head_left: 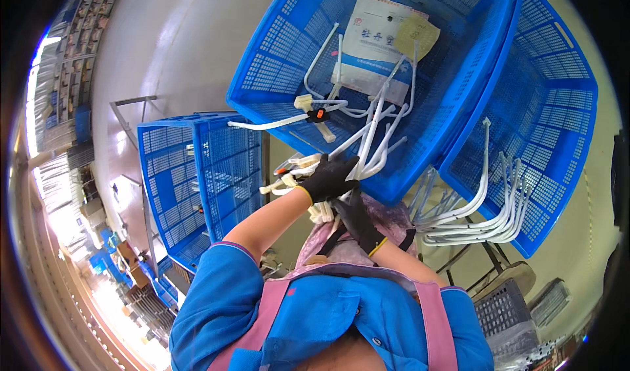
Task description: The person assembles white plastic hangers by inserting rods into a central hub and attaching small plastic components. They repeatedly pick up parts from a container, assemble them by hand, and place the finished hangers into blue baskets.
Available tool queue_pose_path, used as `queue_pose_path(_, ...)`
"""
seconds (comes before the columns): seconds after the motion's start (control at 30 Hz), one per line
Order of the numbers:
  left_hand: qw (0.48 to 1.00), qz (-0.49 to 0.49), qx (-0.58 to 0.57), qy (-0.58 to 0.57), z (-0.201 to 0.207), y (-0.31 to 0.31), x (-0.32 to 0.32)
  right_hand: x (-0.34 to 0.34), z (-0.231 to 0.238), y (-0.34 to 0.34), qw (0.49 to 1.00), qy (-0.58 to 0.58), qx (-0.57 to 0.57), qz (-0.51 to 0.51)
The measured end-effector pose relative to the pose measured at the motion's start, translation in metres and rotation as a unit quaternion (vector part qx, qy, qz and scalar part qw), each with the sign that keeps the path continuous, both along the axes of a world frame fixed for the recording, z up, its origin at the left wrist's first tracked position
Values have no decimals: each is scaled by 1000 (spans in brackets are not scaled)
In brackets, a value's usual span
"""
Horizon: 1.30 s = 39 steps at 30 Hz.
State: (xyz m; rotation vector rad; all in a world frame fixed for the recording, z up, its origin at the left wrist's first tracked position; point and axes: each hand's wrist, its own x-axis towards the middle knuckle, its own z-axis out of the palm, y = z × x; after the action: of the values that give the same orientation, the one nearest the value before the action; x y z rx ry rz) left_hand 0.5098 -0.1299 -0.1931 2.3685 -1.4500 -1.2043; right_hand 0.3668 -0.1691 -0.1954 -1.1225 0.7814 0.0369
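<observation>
Both my hands wear black gloves and are close together at the near edge of a large blue mesh crate [266,62]. My left hand [328,178] is closed round a bundle of white bent tubes [371,138]. Just below it, my right hand [357,221] is also closed against the bundle's lower part. Cream plastic fittings [320,211] show at the bundle's near end, partly hidden by my gloves. The tubes' far ends reach into the crate. Another white tube [269,123] with a cream fitting and a black-and-orange piece lies across the crate's left rim.
Inside the crate lie a white printed sack [374,40] and a yellowish sheet [417,36]. A second blue crate [558,102] stands at the right, with several white bent tubes [472,223] hung over its near edge. More blue crates [174,187] stand at the left. A dark grey crate [502,309] is lower right.
</observation>
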Motion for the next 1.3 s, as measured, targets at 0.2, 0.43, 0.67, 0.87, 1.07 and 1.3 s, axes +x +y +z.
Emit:
queue_pose_path(0.2, 986, 114, -120, 23, -21, 26, 13, 10, -26, -74, 911, -139, -308, 236)
queue_pose_path(0.43, 948, 197, -156, -196, -27, 36, 110, 79, -120, -186, 888, 105, -447, -6)
queue_pose_path(0.67, 945, 231, -45, -227, -70, 85, 138, 147, -317, -265, 797, 196, -512, 251)
queue_pose_path(0.87, 927, 265, -12, -266, -75, 81, 131, 192, -438, -286, 588, -28, -653, 476)
queue_pose_path(1.07, 923, 272, 33, -271, -79, 69, 144, 135, -623, -265, 618, -85, -583, 521)
queue_pose_path(1.3, 909, 322, 51, -259, -77, 71, 134, 169, -565, -212, 449, 59, -671, 587)
